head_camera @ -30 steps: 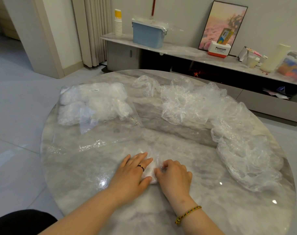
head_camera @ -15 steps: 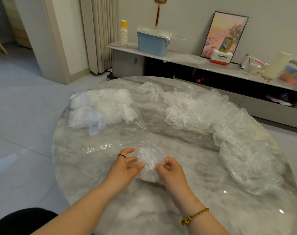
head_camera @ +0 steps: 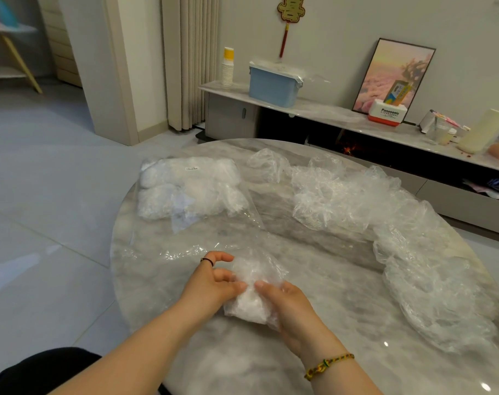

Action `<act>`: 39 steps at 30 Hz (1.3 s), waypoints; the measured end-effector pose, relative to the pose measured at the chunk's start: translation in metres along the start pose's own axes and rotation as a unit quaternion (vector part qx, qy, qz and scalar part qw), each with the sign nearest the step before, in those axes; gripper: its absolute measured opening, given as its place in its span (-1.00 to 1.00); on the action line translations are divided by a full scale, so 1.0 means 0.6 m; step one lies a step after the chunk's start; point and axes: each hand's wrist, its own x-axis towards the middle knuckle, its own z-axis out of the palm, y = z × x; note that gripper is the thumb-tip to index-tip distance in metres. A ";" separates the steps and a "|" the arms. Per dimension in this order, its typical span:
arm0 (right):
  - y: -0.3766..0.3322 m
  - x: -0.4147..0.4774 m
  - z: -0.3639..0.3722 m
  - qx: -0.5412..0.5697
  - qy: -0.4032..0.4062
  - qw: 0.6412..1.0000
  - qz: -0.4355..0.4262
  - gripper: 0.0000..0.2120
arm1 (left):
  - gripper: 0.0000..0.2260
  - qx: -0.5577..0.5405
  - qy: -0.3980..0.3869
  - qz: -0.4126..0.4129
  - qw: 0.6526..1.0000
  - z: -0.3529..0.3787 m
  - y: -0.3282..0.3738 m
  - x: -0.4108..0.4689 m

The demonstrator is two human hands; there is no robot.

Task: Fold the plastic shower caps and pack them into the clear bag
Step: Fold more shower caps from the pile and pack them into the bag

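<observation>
- Head view: left hand [head_camera: 211, 286] and right hand [head_camera: 288, 309] hold a folded cap [head_camera: 249, 297] between them over the desk [head_camera: 342, 360], fingers curled round its sides and thumbs pinching its front.
- The cap's long axis points away from the person.
- The bag [head_camera: 185, 192] lies ahead-left, nearer the left hand.

Dim, soft indoor light; small glare spots on glossy table [head_camera: 342, 366]; wide-angle edge bending.

Round marble counter [head_camera: 342, 315] in fgnd. Behind it, low shelf [head_camera: 313, 110] along wall w/ stack of paper cups [head_camera: 227, 69], blue lidded box [head_camera: 274, 86] near it, framed pic [head_camera: 385, 69] leaning on wall, red-white Panasonic box [head_camera: 386, 114] in front. Beige curtain [head_camera: 189, 61] at left; red knot ornament [head_camera: 289, 12] on wall.
</observation>
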 end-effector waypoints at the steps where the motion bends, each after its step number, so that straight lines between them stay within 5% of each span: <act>1: 0.001 0.006 0.008 0.001 0.028 1.000 0.001 -0.85 | -0.67 0.017 0.007 0.001 1.000 -0.007 0.003 -0.002; 5: -0.005 0.022 0.041 -0.009 0.069 0.998 -0.005 -0.89 | -0.79 0.173 0.060 0.068 0.981 -0.070 0.020 -0.007; 7: -0.012 0.032 0.051 -0.009 0.087 0.996 -0.003 -0.91 | -0.92 0.320 0.114 0.115 0.933 -0.115 0.036 -0.010; 10: -0.020 0.048 0.072 0.003 0.091 0.996 0.000 -0.90 | -0.80 0.506 0.166 0.135 0.835 -0.172 0.034 0.008; 12: -0.021 0.055 0.086 0.016 0.096 0.995 -0.002 -0.92 | -0.77 0.544 0.174 0.112 0.813 -0.183 0.026 0.019; 16: -0.020 0.065 0.108 0.112 0.087 0.989 -0.031 -0.88 | -0.86 0.413 0.238 0.162 0.864 -0.170 0.018 0.023; 18: -0.017 0.070 0.115 0.174 0.075 0.981 -0.037 -0.87 | -0.90 0.322 0.189 0.136 0.918 -0.149 0.023 0.012; 21: -0.009 0.077 0.128 0.222 0.032 0.974 -0.026 -0.83 | -0.84 0.312 0.084 0.065 0.944 -0.121 0.019 0.005; 24: 0.001 0.076 0.142 0.197 0.029 0.980 -0.016 -0.85 | -0.96 0.162 0.042 0.022 0.986 -0.118 0.018 0.013; 27: 0.008 0.074 0.142 0.106 0.044 0.993 -0.030 -0.75 | -0.91 0.082 0.074 0.008 0.994 -0.136 0.021 0.026; 30: -0.002 0.072 0.124 -0.096 0.082 0.985 -0.115 -0.43 | -0.84 0.204 0.055 0.034 0.977 -0.160 0.020 0.028; 33: -0.030 0.069 0.112 -0.384 0.026 0.894 -0.229 -0.31 | -0.82 0.265 -0.017 0.041 0.963 -0.171 0.020 0.026; 36: -0.044 0.078 0.123 -0.566 -0.073 0.791 -0.221 -0.43 | -0.82 0.253 -0.047 0.048 0.965 -0.170 0.022 0.026; 39: -0.048 0.096 0.139 -0.521 -0.102 0.825 -0.195 -0.81 | -0.75 0.224 -0.039 0.041 0.973 -0.177 0.025 0.026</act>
